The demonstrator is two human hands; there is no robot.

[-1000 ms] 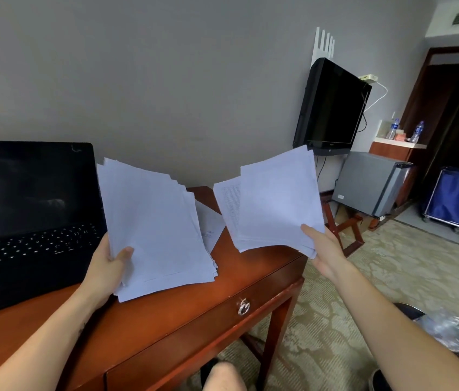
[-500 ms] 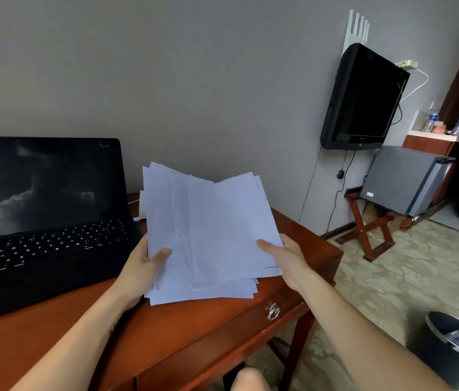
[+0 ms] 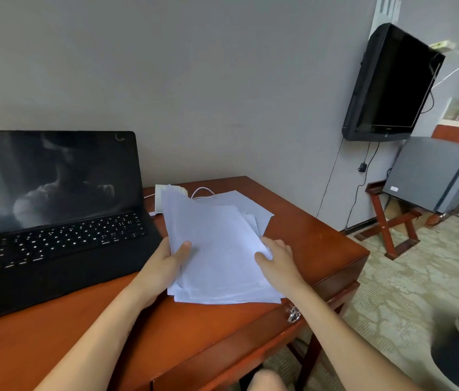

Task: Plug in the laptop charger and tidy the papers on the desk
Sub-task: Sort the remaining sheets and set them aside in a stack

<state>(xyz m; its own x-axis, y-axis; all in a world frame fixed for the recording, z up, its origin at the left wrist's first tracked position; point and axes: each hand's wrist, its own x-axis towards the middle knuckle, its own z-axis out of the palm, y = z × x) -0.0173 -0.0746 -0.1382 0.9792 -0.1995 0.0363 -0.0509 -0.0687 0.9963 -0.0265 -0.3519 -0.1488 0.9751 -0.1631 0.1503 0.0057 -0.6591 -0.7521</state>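
The stack of papers [image 3: 217, 249] lies on the desk [image 3: 307, 221] just right of the laptop [image 3: 53, 221], with a white charger [image 3: 159, 198] behind it. The left hand [image 3: 163, 266] grips the edge nearest the laptop, thumb on top; the right hand [image 3: 277, 258] grips the far edge likewise.

In the middle of the frame, your left hand [image 3: 166, 261] and your right hand [image 3: 276, 258] hold a pile of white papers [image 3: 220, 249], one hand on each side, thumbs on top. The pile is not neat; some sheets stick out at the top right. It sits low over the red-brown desk [image 3: 315, 238]. On the left, a black laptop [image 3: 53, 207] stands open with a dark screen. A white charger block [image 3: 158, 200] and its white cable [image 3: 203, 190] peek out just behind the papers. A black TV [image 3: 392, 86] hangs at the upper right.
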